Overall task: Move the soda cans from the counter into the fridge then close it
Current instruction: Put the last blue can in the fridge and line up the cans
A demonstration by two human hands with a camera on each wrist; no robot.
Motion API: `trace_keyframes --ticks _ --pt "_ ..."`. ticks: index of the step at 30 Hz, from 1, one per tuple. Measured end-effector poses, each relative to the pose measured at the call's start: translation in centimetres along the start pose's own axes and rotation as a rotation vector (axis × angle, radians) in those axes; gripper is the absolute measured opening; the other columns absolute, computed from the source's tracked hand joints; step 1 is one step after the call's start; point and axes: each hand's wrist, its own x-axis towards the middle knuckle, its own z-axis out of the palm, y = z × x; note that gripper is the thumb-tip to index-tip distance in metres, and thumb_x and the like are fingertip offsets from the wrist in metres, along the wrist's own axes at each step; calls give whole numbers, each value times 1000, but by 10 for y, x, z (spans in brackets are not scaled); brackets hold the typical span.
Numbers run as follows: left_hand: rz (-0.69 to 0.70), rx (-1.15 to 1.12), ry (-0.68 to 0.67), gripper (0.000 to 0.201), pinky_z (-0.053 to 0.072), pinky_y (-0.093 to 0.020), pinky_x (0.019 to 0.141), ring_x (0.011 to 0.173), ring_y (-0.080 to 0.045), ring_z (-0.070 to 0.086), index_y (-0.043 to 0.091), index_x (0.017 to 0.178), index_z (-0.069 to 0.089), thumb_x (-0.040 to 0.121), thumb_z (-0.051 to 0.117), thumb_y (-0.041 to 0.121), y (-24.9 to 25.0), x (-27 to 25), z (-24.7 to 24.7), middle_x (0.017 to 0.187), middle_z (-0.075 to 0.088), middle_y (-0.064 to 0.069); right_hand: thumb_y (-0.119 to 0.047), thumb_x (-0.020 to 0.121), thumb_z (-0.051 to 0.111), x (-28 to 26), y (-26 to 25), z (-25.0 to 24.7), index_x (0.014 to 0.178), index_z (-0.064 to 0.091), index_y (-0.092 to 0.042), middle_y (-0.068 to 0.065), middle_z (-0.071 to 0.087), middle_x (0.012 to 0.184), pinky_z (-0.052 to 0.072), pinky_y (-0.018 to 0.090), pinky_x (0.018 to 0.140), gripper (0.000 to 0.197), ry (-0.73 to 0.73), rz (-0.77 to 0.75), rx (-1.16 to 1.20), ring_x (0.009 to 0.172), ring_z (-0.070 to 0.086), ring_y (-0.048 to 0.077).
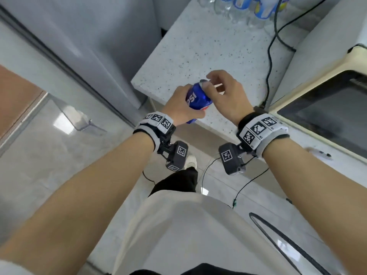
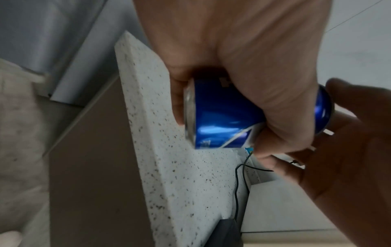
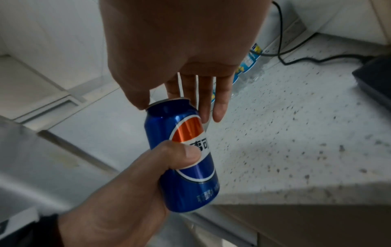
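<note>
Speckled white stone makes up the counter (image 1: pixel 208 56), and just above its near corner the left hand (image 1: pixel 178 108) is wrapped round the lower body of a blue soda can (image 1: pixel 196 98), thumb across the label and fingers curled behind, the can tilted with its top toward one o'clock. At that top the right hand (image 1: pixel 226 96) touches the rim with thumb and forefinger while the other fingers (image 3: pixel 219 107) hang loosely straight beside it; whether it truly pinches the rim I cannot tell. By my judgement the can is stiff but thin-walled, smooth and a little slippery (a hard squeeze would dent it), of moderate weight if full, so the mid-body wrap is the better hold and the rim only a light one. In the head view the letters "psi" read on its side; the right wrist view shows a red, white and blue roundel with Chinese characters across the white band, and small print near the base too blurred to read. Farther out, clear water bottles (image 1: pixel 238 6) with blue labels stand at twelve o'clock, a black cable (image 1: pixel 270 62) trails at one o'clock, a cream microwave (image 1: pixel 327 108) sits at three o'clock, and the grey fridge (image 1: pixel 83 42) rises at ten o'clock.
</note>
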Motion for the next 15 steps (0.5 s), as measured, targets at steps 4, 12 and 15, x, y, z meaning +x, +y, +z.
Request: trace_keyframes --ticks 4,12,15 --pt "-20 61 66 51 49 -8 63 83 -1 62 23 110 51 69 82 23 -6 -62 -16 104 61 4 -54 83 56 -45 -17 35 119 53 -28 -13 62 106 54 35 85 44 -115 -98 5 95 62 10" --pt "-46 145 -1 37 53 -18 68 75 -7 67 24 100 61 71 82 35 -40 -173 -65 85 70 8 -60 76 57 -105 -58 105 104 56 -24 -9 64 90 51 29 73 46 -236 -248 46 78 61 8" --pt "-76 84 35 47 58 -26 80 86 -11 69 22 111 61 71 82 34 -68 -203 -96 96 72 4 -53 79 64 -115 -86 142 107 57 -24 -10 64 95 54 33 78 41 -289 -293 21 84 62 11"
